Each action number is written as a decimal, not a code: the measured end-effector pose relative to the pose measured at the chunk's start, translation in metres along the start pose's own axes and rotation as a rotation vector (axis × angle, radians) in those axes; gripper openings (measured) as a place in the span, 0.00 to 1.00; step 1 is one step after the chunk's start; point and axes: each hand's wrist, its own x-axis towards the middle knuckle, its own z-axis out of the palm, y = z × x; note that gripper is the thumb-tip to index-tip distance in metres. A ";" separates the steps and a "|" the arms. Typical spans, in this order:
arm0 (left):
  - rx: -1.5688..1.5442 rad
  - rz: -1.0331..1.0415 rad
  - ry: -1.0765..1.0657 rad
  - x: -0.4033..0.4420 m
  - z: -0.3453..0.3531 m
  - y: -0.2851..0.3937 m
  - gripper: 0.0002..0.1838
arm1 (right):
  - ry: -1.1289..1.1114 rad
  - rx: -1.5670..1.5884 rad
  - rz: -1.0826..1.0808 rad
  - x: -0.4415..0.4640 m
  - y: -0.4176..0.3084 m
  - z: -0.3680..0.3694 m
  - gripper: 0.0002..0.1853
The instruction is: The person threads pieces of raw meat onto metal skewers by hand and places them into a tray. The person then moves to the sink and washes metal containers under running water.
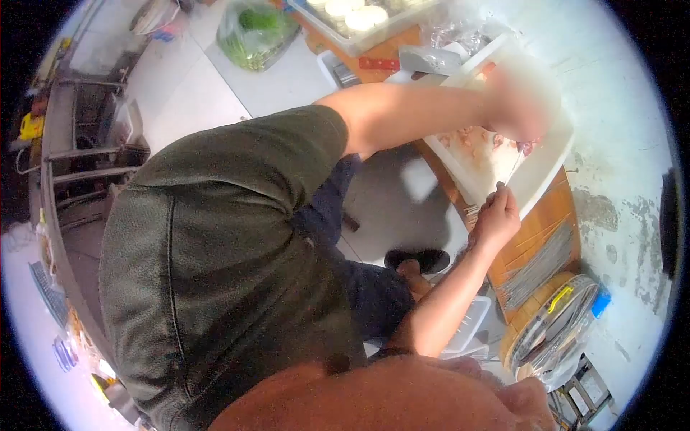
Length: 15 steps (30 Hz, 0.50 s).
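Observation:
My left hand (521,100), largely smeared by a blur, reaches over a white tray (553,169). A small dark red piece of meat (529,148) shows at its fingertips. Lower down, my right hand (497,218) is closed round a thin skewer (511,171). The skewer points up toward the meat; whether its tip has gone into it I cannot tell. Loose meat pieces (467,140) lie in the tray below my left forearm. A cleaver (430,60) with a red handle rests at the tray's far end.
Thin sticks (537,264) lie bunched on the wooden table, near a round wooden board (521,341) bearing a yellow-handled tool (560,299). A plastic bag of greens (255,36) and a clear container (352,44) of round pale items stand farther left. A wall (625,136) borders the table.

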 end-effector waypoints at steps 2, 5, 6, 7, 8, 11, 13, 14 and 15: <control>-0.005 -0.005 -0.021 0.001 -0.002 -0.001 0.13 | 0.007 0.032 -0.017 -0.001 0.002 -0.001 0.10; -0.039 -0.113 -0.109 0.002 -0.004 0.009 0.13 | 0.022 0.019 -0.044 -0.002 -0.001 -0.005 0.11; -0.061 -0.145 -0.123 0.005 -0.006 0.007 0.13 | 0.032 0.005 -0.055 -0.003 -0.003 -0.008 0.11; -0.099 -0.157 -0.101 0.017 -0.018 -0.011 0.13 | 0.039 0.003 -0.065 -0.003 -0.002 -0.013 0.11; 0.123 -0.060 -0.096 0.021 -0.025 -0.014 0.13 | 0.047 0.001 -0.073 -0.001 0.002 -0.022 0.11; 0.964 0.255 0.001 0.008 -0.034 0.000 0.12 | 0.108 -0.023 -0.059 -0.011 -0.003 -0.050 0.09; 0.906 0.057 0.155 -0.002 -0.028 0.018 0.13 | 0.138 0.003 -0.027 -0.026 -0.011 -0.081 0.11; 0.706 -0.140 0.241 -0.001 -0.022 0.021 0.13 | 0.208 0.056 -0.046 -0.034 -0.014 -0.091 0.08; 0.905 -0.003 0.237 0.009 -0.032 0.000 0.14 | 0.231 0.028 -0.058 -0.045 -0.015 -0.110 0.08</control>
